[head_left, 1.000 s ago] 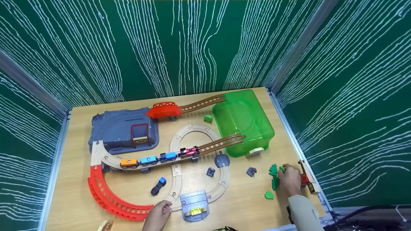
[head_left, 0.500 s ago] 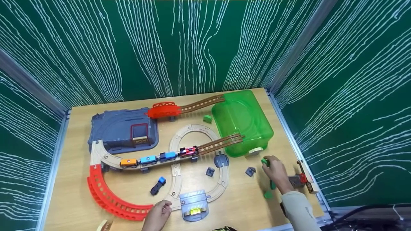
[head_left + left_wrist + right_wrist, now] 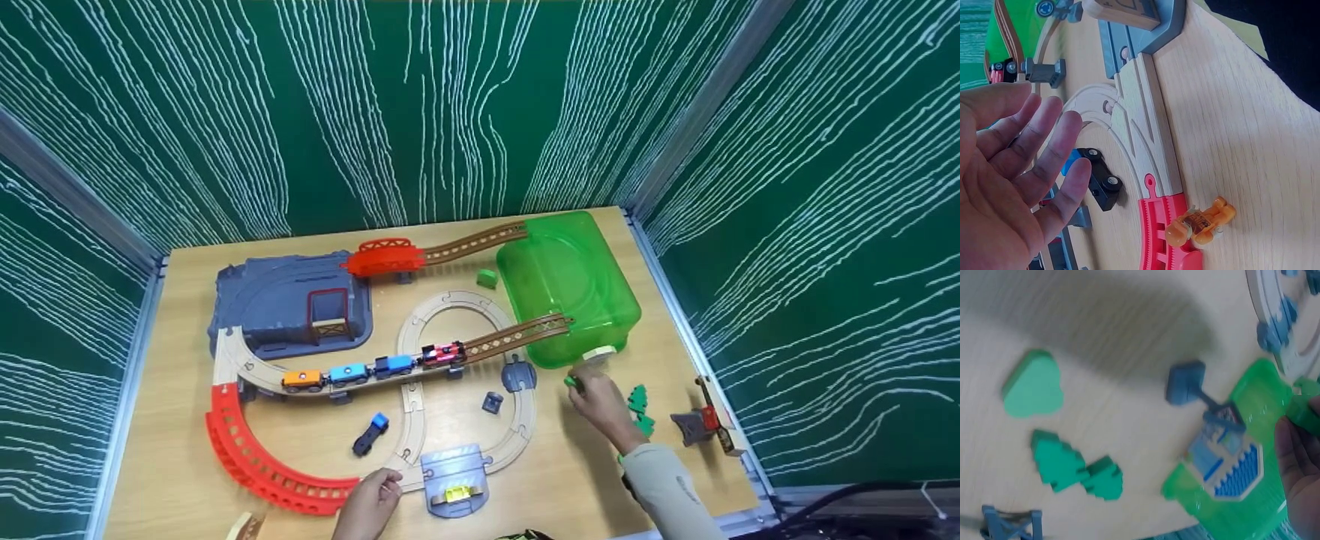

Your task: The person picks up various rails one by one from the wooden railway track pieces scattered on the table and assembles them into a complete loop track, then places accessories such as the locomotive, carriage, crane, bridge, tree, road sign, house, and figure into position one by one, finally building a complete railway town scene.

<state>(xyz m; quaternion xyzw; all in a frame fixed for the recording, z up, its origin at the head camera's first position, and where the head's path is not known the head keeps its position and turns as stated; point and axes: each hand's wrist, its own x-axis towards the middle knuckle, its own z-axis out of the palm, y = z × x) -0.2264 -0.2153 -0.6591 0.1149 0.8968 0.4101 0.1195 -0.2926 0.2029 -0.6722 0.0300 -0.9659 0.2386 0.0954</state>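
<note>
My right hand (image 3: 600, 403) pinches a small green toy block (image 3: 1302, 412) between thumb and fingers, in front of the green plastic box (image 3: 577, 277). Nearby lie two green toy trees (image 3: 1058, 462) and a rounded green bush block (image 3: 1034, 385), which the sleeve mostly covers in the head view. A small dark grey sign-like piece (image 3: 1186, 383) stands close to the box; in the head view the hand hides it. My left hand (image 3: 369, 504) holds nothing, palm bare and fingers loosely bent in the left wrist view, close to the junction of red track (image 3: 300, 491) and wooden track (image 3: 1151, 129).
A toy train (image 3: 394, 365) stands on the raised track beside the grey rock tunnel (image 3: 277, 300). Inside the loop lies a black-and-blue wagon (image 3: 370, 435). A toy crane (image 3: 709, 418) is at the right edge. An orange figure (image 3: 1199, 222) lies by the red track.
My right hand has picked up the green block from beside the trees and carried it left, uncovering the trees and covering the dark grey piece. The left hand stays in place.
</note>
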